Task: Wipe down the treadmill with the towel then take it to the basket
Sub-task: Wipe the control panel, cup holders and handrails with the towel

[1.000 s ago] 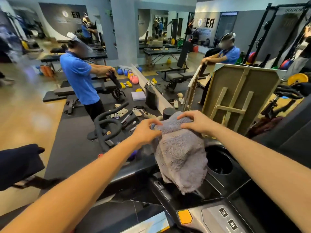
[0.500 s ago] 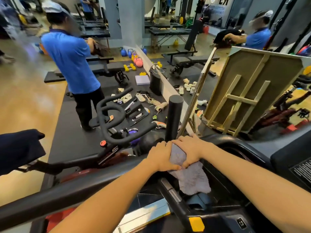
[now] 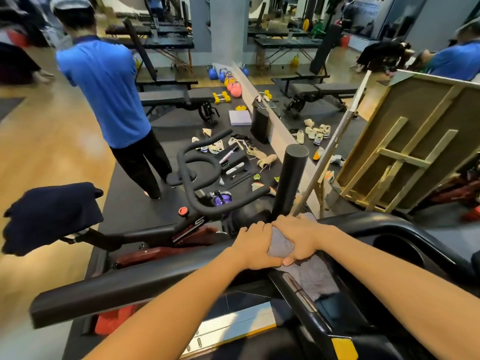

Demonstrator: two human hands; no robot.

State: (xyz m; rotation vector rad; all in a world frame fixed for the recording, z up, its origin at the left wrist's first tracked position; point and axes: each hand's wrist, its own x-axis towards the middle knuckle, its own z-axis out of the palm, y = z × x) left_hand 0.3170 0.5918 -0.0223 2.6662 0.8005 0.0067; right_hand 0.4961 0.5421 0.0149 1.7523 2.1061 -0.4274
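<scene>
Lying under both hands [image 3: 279, 242], towel [image 3: 314, 278].

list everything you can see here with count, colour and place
towel: 1, grey, on the treadmill top edge under both hands
treadmill: 1, black, foreground
bike: 1, black with red frame, left of the treadmill
roller: 1, black, upright beyond the hands
board: 1, tan wood, leaning at right
bench: 1, black, mid floor
kettlebells: several, blue and pink, by the mirror
dumbbells: 2, yellow, on the mat
shoes: several, pale, scattered on the mat
person: 1, blue shirt, standing at left
left hand: 1, grip on the towel
right hand: 1, grip on the towel
</scene>
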